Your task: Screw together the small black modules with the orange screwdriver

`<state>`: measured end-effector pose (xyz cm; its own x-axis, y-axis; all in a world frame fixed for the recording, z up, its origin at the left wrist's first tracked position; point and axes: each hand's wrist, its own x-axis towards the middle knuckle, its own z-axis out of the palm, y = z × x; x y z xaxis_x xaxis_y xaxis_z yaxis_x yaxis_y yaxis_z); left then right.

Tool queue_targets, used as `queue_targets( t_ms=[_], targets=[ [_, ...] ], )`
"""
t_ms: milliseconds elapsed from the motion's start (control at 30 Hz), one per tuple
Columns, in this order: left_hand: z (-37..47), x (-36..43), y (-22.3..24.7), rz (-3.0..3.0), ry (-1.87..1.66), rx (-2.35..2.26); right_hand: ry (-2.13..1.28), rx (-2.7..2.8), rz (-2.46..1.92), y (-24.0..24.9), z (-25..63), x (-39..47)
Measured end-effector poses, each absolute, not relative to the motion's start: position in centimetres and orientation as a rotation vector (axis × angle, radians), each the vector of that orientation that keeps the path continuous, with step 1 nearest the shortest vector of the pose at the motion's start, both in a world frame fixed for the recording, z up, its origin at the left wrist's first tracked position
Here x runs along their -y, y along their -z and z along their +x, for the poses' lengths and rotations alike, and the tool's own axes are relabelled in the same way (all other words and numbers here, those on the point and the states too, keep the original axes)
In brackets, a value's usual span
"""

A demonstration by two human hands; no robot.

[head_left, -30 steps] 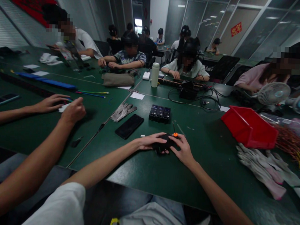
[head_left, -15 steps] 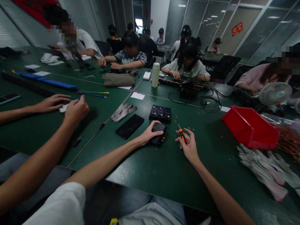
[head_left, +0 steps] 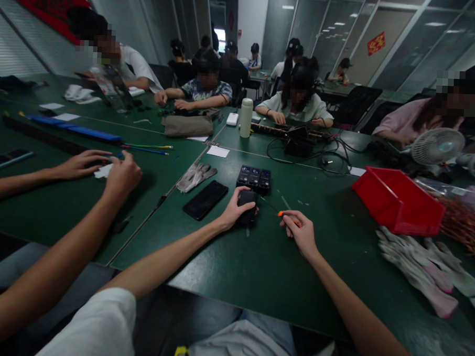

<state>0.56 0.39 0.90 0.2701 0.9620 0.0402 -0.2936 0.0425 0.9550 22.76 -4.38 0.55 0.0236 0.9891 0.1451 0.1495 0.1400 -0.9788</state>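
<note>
My left hand [head_left: 233, 209] is wrapped round a small black box [head_left: 247, 203] and holds it just above the green table [head_left: 218, 256]. In my right hand [head_left: 301, 233] is an orange and black screwdriver [head_left: 280, 214], its thin shaft pointing left toward the black box, with a gap between the tip and the box. Right behind my left hand stands a black compartment tray [head_left: 254, 177] with small parts in it. A black phone [head_left: 205, 199] lies to the left of my left hand.
Grey-white gloves [head_left: 196, 177] lie behind the phone. At the right are a red bin [head_left: 399, 202], more gloves [head_left: 418, 270] and wires. A co-worker's hands [head_left: 121, 177] are at the left. A green bottle [head_left: 246, 118] stands farther back, near cables.
The screwdriver has swung from pointing up and away to pointing left at the black box. My left hand has turned the box slightly and shifted it a little left.
</note>
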Motion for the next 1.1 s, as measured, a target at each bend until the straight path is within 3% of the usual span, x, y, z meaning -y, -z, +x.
queue_targets(
  t_ms=[667,1100],
  targets=[
    [0.11,-0.81,-0.78,1.163,-1.134,-0.793,-1.065,1.418,-1.266,-0.95,23.01,4.47],
    [0.01,-0.64,-1.17,1.273,-1.116,-0.832,-0.813,1.530,-1.310,-1.09,23.26,4.43]
  ],
)
